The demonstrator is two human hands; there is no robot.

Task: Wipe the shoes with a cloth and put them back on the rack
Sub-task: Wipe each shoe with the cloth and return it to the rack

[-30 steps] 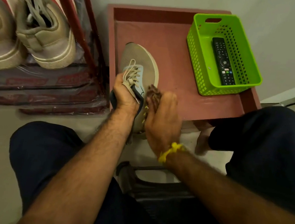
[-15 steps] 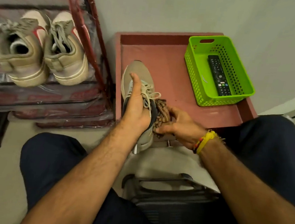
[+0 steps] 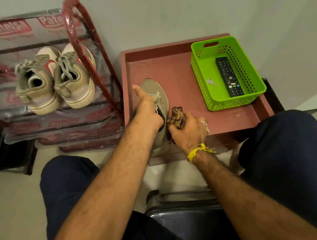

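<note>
While left hand (image 3: 147, 109) grips it | shoe (image 3: 158, 92): beige, pale laces | right hand (image 3: 188, 132) clutches crumpled brown cloth (image 3: 176, 116)

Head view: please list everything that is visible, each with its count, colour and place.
shoe: one, beige, on the red tray, gripped by the left hand
cloth: one, brown, beside the shoe, in the right hand
tray: one, dark red, by the wall
basket: one, green, on the tray
remote: one, black, in the basket
key: one, silver, in the basket
rack: one, red frame, left
sneakers: two, beige, on the rack
left hand: one, on the shoe
right hand: one, fingers around the cloth
</note>
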